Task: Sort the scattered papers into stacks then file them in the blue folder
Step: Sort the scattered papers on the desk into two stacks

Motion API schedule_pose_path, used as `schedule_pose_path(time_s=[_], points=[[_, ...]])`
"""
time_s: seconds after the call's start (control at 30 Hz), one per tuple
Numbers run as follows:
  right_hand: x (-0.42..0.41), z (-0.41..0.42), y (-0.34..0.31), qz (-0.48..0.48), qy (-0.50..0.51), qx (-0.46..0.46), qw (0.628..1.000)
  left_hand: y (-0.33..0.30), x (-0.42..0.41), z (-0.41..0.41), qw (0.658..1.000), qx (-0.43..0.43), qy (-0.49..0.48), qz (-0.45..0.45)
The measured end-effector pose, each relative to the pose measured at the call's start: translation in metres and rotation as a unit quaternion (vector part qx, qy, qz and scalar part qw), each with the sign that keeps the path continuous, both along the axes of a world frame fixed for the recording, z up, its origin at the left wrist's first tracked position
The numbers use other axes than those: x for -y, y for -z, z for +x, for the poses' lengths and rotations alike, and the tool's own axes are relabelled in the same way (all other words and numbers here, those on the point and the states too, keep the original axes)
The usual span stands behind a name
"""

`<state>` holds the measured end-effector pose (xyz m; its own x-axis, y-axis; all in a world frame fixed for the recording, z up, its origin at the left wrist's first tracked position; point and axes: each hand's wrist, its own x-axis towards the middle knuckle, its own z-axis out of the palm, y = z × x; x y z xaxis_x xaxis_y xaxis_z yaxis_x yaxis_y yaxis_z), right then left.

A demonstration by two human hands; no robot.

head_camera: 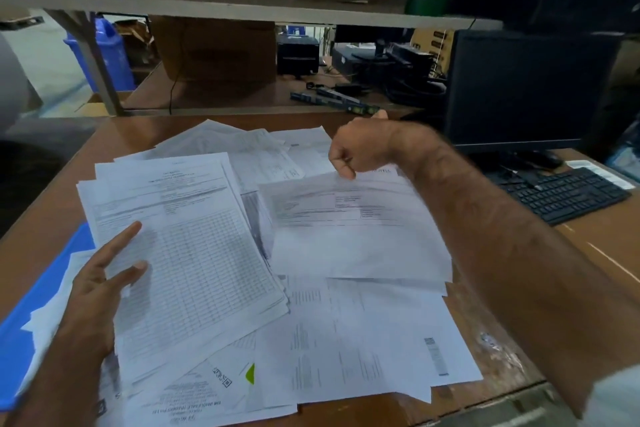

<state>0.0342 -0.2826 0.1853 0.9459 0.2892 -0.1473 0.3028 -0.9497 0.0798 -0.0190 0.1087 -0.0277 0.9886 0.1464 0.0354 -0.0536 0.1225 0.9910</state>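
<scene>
1. The left hand (100, 274) lies with straight fingers on a stack (187, 253) of table-printed sheets at the desk's left.
2. The right hand (360, 149) pinches the far edge of one sheet (353, 229), lifting it above the scattered papers (363, 333).
3. The blue folder (38, 305) lies at the desk's (502, 367) left edge, partly under papers.
4. A keyboard (568, 194) sits right, near a monitor (526, 87).

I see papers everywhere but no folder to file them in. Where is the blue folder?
In the head view the blue folder lies at the desk's left edge, mostly covered by papers, just beside the left hand.
</scene>
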Motion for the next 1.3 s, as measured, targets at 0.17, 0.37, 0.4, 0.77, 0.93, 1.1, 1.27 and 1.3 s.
schedule_pose_path(time_s=[0.17, 0.37, 0.4, 0.77, 0.93, 1.1, 1.27, 1.3], points=[[-0.015, 0.012, 0.01, 0.011, 0.017, 0.017, 1.0, -0.005, 0.003, -0.003, 1.0, -0.005, 0.006, -0.023], [-0.036, 0.025, 0.025, -0.091, 0.004, 0.022, 0.996, -0.006, 0.0, -0.003, 1.0, -0.024, 0.011, -0.008], [-0.042, 0.024, 0.027, -0.113, 0.001, 0.018, 0.993, -0.008, 0.002, -0.004, 1.0, -0.022, 0.01, -0.011], [-0.067, -0.03, 0.235, 0.142, 0.213, 0.121, 0.959, -0.013, 0.009, -0.004, 0.999, -0.026, -0.004, -0.027], [-0.055, -0.03, 0.222, 0.144, 0.096, 0.013, 0.985, -0.009, 0.004, -0.004, 1.0, -0.029, 0.004, -0.002], [-0.03, -0.033, 0.195, 0.18, 0.191, 0.064, 0.963, -0.011, 0.005, -0.006, 0.999, -0.027, -0.001, 0.022], [0.003, -0.04, 0.182, 0.147, 0.307, 0.019, 0.94, -0.016, 0.009, -0.009, 1.0, -0.021, 0.007, 0.014], [0.005, -0.038, 0.184, 0.161, 0.3, 0.031, 0.94, -0.017, 0.009, -0.008, 1.0, -0.02, 0.005, 0.016]])
